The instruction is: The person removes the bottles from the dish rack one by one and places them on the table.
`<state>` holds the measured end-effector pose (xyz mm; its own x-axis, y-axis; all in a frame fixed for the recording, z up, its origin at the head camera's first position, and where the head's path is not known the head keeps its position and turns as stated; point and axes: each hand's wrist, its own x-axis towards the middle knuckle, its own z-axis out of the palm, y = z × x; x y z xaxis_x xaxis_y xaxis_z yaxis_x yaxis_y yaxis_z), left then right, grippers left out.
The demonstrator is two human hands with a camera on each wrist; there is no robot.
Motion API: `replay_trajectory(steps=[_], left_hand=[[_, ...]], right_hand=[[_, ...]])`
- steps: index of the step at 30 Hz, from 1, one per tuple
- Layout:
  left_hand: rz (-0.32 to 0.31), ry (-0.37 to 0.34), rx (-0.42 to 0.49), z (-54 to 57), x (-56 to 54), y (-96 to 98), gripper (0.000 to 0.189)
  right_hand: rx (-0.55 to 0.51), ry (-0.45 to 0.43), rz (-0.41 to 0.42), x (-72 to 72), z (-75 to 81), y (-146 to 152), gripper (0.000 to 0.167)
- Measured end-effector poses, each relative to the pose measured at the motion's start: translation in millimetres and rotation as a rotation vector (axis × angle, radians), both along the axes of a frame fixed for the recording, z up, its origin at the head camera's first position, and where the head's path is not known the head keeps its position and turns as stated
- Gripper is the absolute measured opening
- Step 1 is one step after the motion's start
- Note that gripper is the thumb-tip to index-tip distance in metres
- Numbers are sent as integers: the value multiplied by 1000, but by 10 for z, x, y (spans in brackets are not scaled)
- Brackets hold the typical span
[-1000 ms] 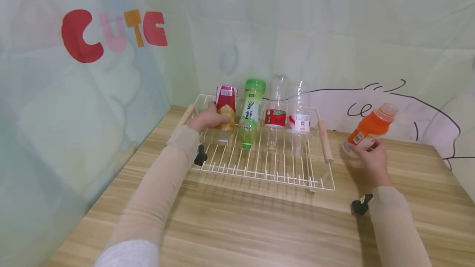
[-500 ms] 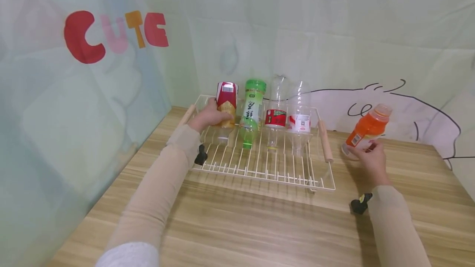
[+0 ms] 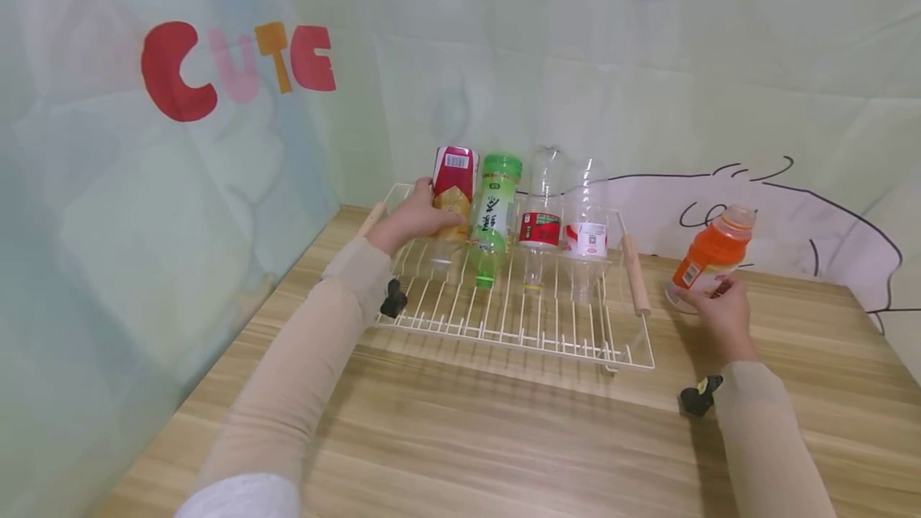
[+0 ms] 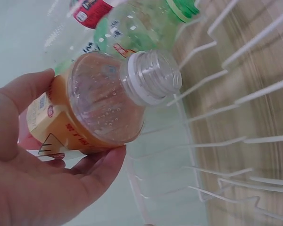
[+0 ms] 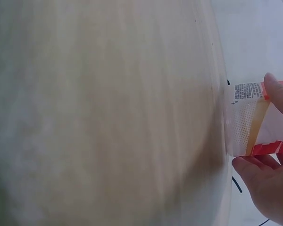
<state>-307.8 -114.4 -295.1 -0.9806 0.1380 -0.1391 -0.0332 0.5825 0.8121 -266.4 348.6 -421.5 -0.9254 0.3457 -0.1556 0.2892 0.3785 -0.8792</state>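
My left hand [image 3: 413, 221] grips a clear plastic bottle with a red and yellow label [image 3: 455, 182], upside down over the left part of a white wire rack [image 3: 468, 334]. In the left wrist view, thumb and fingers curl round this bottle [image 4: 104, 103]; its uncapped neck points toward the wires. Beside it a green-labelled bottle [image 3: 496, 198] leans cap-down in the rack. Right of the rack, my right hand [image 3: 723, 314] holds an orange-labelled bottle [image 3: 712, 250] low and tilted at the table. The right wrist view shows the thumb and fingers pinching near its base [image 5: 243, 117].
Two more clear bottles lean neck-down in the rack, one with a red label [image 3: 540, 229], one with a white and red label [image 3: 586, 239]. Wooden handles [image 3: 636, 276] flank the rack. A printed curtain [image 3: 504, 62] hangs behind the wooden table [image 3: 504, 438].
My left hand has lifted the red and yellow bottle a little and shifted it right, closer to the green one. The orange bottle in my right hand has become slightly more upright.
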Motion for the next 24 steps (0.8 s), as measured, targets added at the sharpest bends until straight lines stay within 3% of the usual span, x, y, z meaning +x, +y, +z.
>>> replay_trajectory(steps=[9,13,24], left_hand=[[-36,4,54,111,45,82,94],[-45,17,63,138,66,109,93],[-108,44,55,251,204,199,88]], right_hand=[[-12,4,32,59,23,33,100],[43,29,37,103,88,98,102],[67,68,9,277,579,284,103]])
